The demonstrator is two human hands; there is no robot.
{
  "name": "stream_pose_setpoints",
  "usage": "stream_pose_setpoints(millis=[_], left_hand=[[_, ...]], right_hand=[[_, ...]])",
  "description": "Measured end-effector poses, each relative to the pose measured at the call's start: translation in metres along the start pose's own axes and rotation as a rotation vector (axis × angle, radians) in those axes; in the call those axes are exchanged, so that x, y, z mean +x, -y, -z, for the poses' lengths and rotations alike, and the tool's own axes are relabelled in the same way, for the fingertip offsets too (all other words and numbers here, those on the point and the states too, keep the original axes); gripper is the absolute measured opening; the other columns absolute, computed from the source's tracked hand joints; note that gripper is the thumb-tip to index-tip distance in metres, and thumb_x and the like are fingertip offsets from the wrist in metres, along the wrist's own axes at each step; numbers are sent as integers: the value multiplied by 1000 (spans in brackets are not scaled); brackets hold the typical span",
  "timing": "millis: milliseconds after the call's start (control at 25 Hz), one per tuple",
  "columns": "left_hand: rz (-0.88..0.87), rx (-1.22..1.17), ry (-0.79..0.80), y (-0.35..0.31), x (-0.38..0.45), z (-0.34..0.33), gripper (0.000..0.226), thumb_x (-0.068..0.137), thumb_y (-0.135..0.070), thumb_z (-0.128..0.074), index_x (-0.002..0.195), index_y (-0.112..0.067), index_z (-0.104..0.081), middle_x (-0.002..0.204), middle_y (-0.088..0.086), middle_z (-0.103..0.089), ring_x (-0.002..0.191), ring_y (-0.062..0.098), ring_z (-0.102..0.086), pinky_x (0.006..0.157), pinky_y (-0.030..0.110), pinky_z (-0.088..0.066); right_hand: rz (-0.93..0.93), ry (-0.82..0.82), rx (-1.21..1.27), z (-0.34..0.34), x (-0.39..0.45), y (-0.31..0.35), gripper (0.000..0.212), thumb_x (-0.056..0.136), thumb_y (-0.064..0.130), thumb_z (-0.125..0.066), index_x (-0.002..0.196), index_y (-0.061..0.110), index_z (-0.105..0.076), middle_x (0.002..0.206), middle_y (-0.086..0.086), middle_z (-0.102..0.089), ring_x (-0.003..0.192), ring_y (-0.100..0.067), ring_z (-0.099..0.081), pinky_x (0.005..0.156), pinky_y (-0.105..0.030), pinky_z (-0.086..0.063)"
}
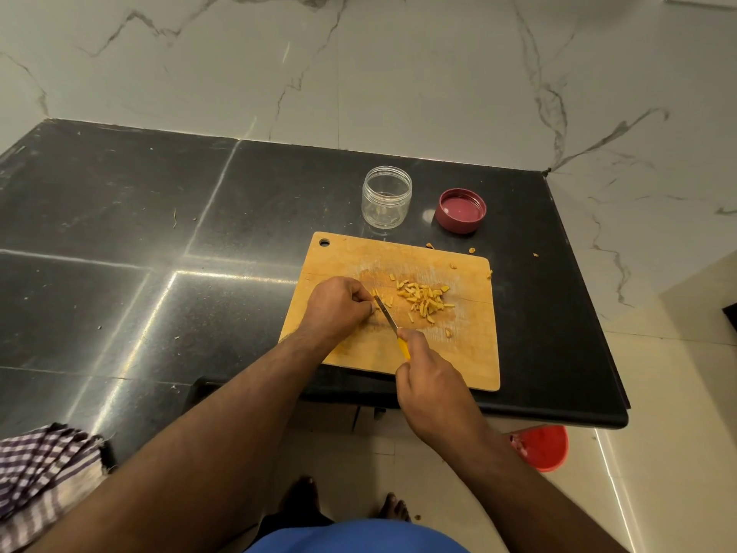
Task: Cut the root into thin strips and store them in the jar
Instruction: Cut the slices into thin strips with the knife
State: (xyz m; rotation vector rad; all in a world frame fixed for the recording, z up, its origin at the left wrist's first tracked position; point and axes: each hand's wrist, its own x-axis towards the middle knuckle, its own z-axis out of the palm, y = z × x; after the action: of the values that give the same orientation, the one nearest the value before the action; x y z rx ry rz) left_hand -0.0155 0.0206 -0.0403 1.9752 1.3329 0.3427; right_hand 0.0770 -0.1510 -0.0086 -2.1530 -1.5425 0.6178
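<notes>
The root (375,299) lies on the cutting board (470,353), left of the cut strips (424,299), pinched under the left hand's (339,305) curled fingers. The right hand (430,389) grips the knife (393,323); slice narrowly, fingertips tucked back.

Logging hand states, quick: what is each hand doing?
Left hand: pinching a small yellow root piece.
Right hand: gripping the yellow-handled metal knife.
</notes>
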Motion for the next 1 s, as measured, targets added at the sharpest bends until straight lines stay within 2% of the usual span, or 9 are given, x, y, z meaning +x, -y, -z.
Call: stream_pose_setpoints(millis=[160, 280, 440, 560, 760, 880, 1000], left_hand=[[-6, 2, 6, 0, 1, 1, 7, 89, -22, -73, 92, -18, -79, 88, -5, -73, 79, 10, -63, 58, 20, -42], [-10, 2, -2, 0, 1, 0, 7, 89, -23, -74, 91, -18, -79, 86, -6, -72, 78, 9, -63, 57, 19, -42], [-2, 1, -3, 1, 1, 0, 6, 88, -24, -75, 90, -20, -79, 84, -8, -71, 80, 9, -63, 58, 20, -44], [-4, 3, 12, 2, 2, 1, 7, 88, -23, -74, 92, -19, -78, 88, -7, -72, 81, 8, -63, 58, 18, -42], [1, 9, -4, 1, 0, 0, 7, 89, -22, -73, 93, -20, -78, 86, -7, -71, 77, 8, -61, 56, 18, -40], [6, 5, -10, 1, 0, 0, 5, 89, -22, -73, 90, -20, -77, 84, -7, -71, 77, 8, -62, 56, 20, -42], [9, 1, -3, 0, 0, 1, 5, 89, -22, -74, 90, -19, -78, 84, -7, -71, 78, 9, -63, 57, 20, -42]], right_hand=[[9, 29, -49, -2, 9, 2, 42, 101, 20, -35, 143, 25, -30, 93, 2, -56, 75, -15, -53, 64, -30, -37], [-5, 43, -51, -3, 10, 1, 41, 101, 21, -35, 142, 25, -30, 91, 1, -57, 74, -16, -54, 63, -31, -38], [-19, 38, -33, 0, -13, -5, 40, 102, 21, -37, 142, 26, -32, 85, 5, -56, 68, -9, -52, 52, -20, -30], [-4, -29, -22, 5, -21, -6, 42, 102, 20, -39, 143, 26, -34, 87, 8, -55, 70, -7, -52, 52, -16, -32], [-9, 3, 41, 1, -6, -1, 43, 103, 21, -36, 146, 26, -32, 100, 3, -59, 81, -12, -55, 65, -27, -36], [-6, 11, 19, 1, 0, 0, 44, 102, 20, -36, 146, 24, -32, 99, 1, -59, 80, -15, -56, 65, -30, -39], [-2, 32, 2, 1, 6, 0, 44, 102, 19, -36, 145, 24, -32, 93, 1, -57, 75, -15, -53, 63, -30, -35]])
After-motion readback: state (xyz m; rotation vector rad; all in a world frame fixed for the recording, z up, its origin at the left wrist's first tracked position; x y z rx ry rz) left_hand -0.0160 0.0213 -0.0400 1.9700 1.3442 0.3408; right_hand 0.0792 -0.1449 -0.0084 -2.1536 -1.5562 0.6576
